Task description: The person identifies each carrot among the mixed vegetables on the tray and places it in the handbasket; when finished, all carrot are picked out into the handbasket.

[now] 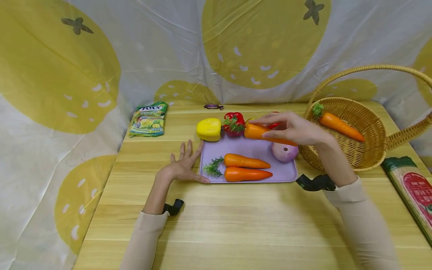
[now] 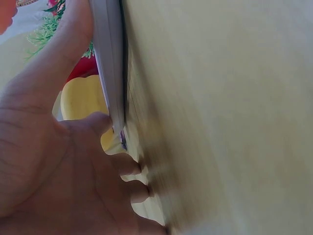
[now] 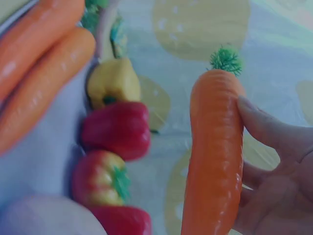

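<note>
My right hand (image 1: pixel 293 129) grips an orange carrot (image 1: pixel 254 131) with a green top, holding it above the lilac tray (image 1: pixel 248 147). In the right wrist view, the thumb presses one side of this carrot (image 3: pixel 214 152). Two more carrots, an upper one (image 1: pixel 244 160) and a lower one (image 1: pixel 246 174), lie side by side on the tray. A purple onion (image 1: pixel 284 152) sits at the tray's right end. My left hand (image 1: pixel 182 167) is spread at the tray's left edge, its thumb touching the front corner and its other fingertips near or on the table.
Behind the tray are a yellow pepper (image 1: pixel 209 129), a red pepper (image 1: pixel 233 122) and a red-yellow fruit (image 3: pixel 100 178). A wicker basket (image 1: pixel 308 157) with one carrot (image 1: pixel 341 126) stands right. A green candy bag (image 1: pixel 148 119), a small wrapped candy (image 1: pixel 213 107) and a noodle pack (image 1: pixel 411 191) lie around.
</note>
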`<move>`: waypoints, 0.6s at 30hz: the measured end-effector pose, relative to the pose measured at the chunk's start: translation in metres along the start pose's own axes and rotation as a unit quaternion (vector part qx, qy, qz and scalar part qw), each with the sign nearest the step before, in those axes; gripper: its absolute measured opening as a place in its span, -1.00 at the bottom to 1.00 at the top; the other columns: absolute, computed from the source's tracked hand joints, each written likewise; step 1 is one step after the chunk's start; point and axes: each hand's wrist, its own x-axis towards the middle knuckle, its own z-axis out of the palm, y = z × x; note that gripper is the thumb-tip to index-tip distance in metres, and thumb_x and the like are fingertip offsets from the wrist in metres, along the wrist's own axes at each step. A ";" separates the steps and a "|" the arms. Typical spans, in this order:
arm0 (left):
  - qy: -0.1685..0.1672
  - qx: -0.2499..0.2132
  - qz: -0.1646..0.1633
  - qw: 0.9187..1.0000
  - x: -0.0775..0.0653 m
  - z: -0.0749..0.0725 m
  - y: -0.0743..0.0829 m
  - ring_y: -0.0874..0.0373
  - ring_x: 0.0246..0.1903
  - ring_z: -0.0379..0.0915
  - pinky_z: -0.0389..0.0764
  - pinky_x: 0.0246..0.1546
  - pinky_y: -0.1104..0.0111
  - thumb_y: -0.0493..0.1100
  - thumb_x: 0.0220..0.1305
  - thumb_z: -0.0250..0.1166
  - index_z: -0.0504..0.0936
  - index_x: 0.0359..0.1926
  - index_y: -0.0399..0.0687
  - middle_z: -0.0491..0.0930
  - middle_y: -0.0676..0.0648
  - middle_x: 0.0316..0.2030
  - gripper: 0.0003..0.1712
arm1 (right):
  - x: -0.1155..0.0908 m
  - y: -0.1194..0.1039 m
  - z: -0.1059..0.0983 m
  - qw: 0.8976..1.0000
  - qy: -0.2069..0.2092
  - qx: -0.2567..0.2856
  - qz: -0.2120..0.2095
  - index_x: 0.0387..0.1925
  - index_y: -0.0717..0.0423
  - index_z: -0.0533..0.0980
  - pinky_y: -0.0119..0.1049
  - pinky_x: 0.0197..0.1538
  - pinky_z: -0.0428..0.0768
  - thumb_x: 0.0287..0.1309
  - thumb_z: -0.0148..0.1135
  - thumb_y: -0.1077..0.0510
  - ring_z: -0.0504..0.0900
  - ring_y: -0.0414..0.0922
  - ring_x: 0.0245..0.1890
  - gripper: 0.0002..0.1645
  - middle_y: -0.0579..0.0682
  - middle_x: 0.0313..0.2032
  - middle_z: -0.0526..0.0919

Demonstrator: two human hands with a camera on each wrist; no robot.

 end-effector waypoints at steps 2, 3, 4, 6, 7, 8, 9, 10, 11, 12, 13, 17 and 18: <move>0.003 0.005 -0.002 1.000 0.004 0.003 -0.005 -0.22 0.57 -0.93 -0.61 0.38 -0.50 0.53 -0.09 0.51 -0.49 0.64 0.42 -0.80 -0.22 0.58 0.61 | -0.009 -0.001 -0.012 1.000 0.013 -0.011 0.009 0.33 -0.12 0.58 -0.53 0.15 0.57 0.38 0.31 0.22 0.54 -0.38 0.25 -0.48 -0.07 0.34 0.62; 0.005 0.008 -0.004 1.000 0.007 0.005 -0.008 -0.21 0.57 -0.94 -0.61 0.38 -0.50 0.57 -0.13 0.50 -0.50 0.63 0.46 -0.81 -0.20 0.58 0.62 | -0.014 -0.001 -0.018 0.999 0.019 -0.019 0.020 0.33 -0.13 0.58 -0.56 0.04 0.59 0.39 0.31 0.21 0.61 -0.41 0.10 -0.48 -0.08 0.34 0.61; 0.009 0.011 -0.004 1.000 0.009 0.007 -0.011 -0.20 0.57 -0.94 -0.61 0.37 -0.52 0.59 -0.15 0.48 -0.51 0.63 0.49 -0.82 -0.19 0.58 0.63 | -0.019 -0.002 -0.024 0.999 0.025 -0.025 0.029 0.34 -0.13 0.57 -0.56 -0.11 0.61 0.39 0.31 0.21 0.64 -0.42 -0.08 -0.47 -0.08 0.33 0.61; 0.014 0.017 -0.006 1.000 0.013 0.011 -0.017 -0.17 0.57 -0.96 -0.60 0.38 -0.52 0.65 -0.20 0.46 -0.54 0.60 0.56 -0.84 -0.15 0.57 0.64 | -0.029 -0.001 -0.036 0.998 0.032 -0.036 0.045 0.36 -0.13 0.55 -0.46 -0.42 0.55 0.40 0.30 0.19 0.55 -0.35 -0.50 -0.47 -0.09 0.28 0.63; 0.018 0.020 -0.007 1.000 0.015 0.012 -0.019 -0.16 0.56 -0.97 -0.59 0.38 -0.52 0.66 -0.21 0.45 -0.56 0.59 0.59 -0.85 -0.13 0.56 0.64 | -0.034 0.000 -0.042 0.997 0.036 -0.042 0.050 0.37 -0.12 0.54 -0.40 -0.56 0.46 0.41 0.29 0.18 0.43 -0.29 -0.66 -0.46 -0.09 0.24 0.64; 0.018 0.020 -0.005 1.000 0.016 0.012 -0.020 -0.17 0.56 -0.97 -0.59 0.37 -0.53 0.66 -0.21 0.45 -0.56 0.59 0.59 -0.85 -0.14 0.56 0.64 | -0.039 0.001 -0.047 0.997 0.038 -0.043 0.056 0.38 -0.12 0.54 -0.33 -0.62 0.38 0.41 0.29 0.17 0.31 -0.22 -0.72 -0.46 -0.09 0.21 0.64; 0.019 0.018 -0.004 1.000 0.015 0.012 -0.020 -0.17 0.56 -0.97 -0.59 0.38 -0.52 0.65 -0.20 0.45 -0.55 0.59 0.58 -0.85 -0.14 0.56 0.64 | -0.043 0.002 -0.053 0.997 0.037 -0.040 0.063 0.38 -0.11 0.53 -0.27 -0.68 0.30 0.42 0.28 0.17 0.20 -0.16 -0.79 -0.46 -0.09 0.18 0.65; 0.019 0.017 -0.003 1.000 0.014 0.012 -0.019 -0.17 0.56 -0.96 -0.58 0.38 -0.52 0.63 -0.18 0.46 -0.55 0.60 0.56 -0.84 -0.15 0.57 0.63 | -0.047 0.004 -0.058 0.997 0.035 -0.036 0.066 0.39 -0.09 0.52 -0.27 -0.64 0.36 0.43 0.27 0.19 0.30 -0.13 -0.73 -0.45 -0.09 0.17 0.65; 0.018 0.015 -0.003 1.000 0.014 0.011 -0.018 -0.17 0.56 -0.97 -0.58 0.39 -0.50 0.62 -0.16 0.47 -0.53 0.60 0.55 -0.84 -0.15 0.57 0.62 | -0.051 0.006 -0.063 0.996 0.034 -0.037 0.069 0.40 -0.07 0.51 -0.29 -0.60 0.42 0.43 0.26 0.19 0.41 -0.10 -0.67 -0.45 -0.10 0.15 0.66; 0.015 0.013 -0.004 1.000 0.013 0.010 -0.016 -0.18 0.56 -0.96 -0.58 0.40 -0.50 0.59 -0.13 0.48 -0.52 0.61 0.52 -0.83 -0.16 0.57 0.61 | -0.055 0.008 -0.069 0.996 0.033 -0.041 0.067 0.40 -0.05 0.51 -0.33 -0.53 0.49 0.43 0.25 0.21 0.49 -0.11 -0.56 -0.45 -0.11 0.15 0.67; 0.011 0.012 -0.004 1.000 0.011 0.008 -0.013 -0.20 0.56 -0.95 -0.58 0.40 -0.50 0.57 -0.11 0.49 -0.51 0.63 0.48 -0.82 -0.19 0.57 0.61 | -0.058 0.011 -0.074 0.996 0.032 -0.040 0.066 0.40 -0.02 0.51 -0.37 -0.42 0.55 0.43 0.24 0.24 0.56 -0.12 -0.43 -0.45 -0.12 0.16 0.68; 0.004 0.008 -0.006 1.000 0.009 0.006 -0.011 -0.21 0.56 -0.95 -0.61 0.40 -0.48 0.58 -0.12 0.49 -0.50 0.63 0.44 -0.81 -0.20 0.58 0.62 | -0.072 0.021 -0.092 0.994 0.027 -0.080 0.069 0.40 -0.01 0.50 -0.51 -0.10 0.57 0.43 0.23 0.27 0.58 -0.20 -0.02 -0.45 -0.22 0.23 0.65; 0.003 0.008 -0.008 1.000 0.010 0.006 -0.012 -0.20 0.56 -0.96 -0.62 0.40 -0.48 0.58 -0.13 0.49 -0.51 0.63 0.45 -0.82 -0.20 0.57 0.63 | -0.076 0.023 -0.097 0.994 0.025 -0.087 0.068 0.40 0.00 0.50 -0.54 -0.08 0.56 0.43 0.22 0.28 0.57 -0.22 0.02 -0.45 -0.24 0.24 0.65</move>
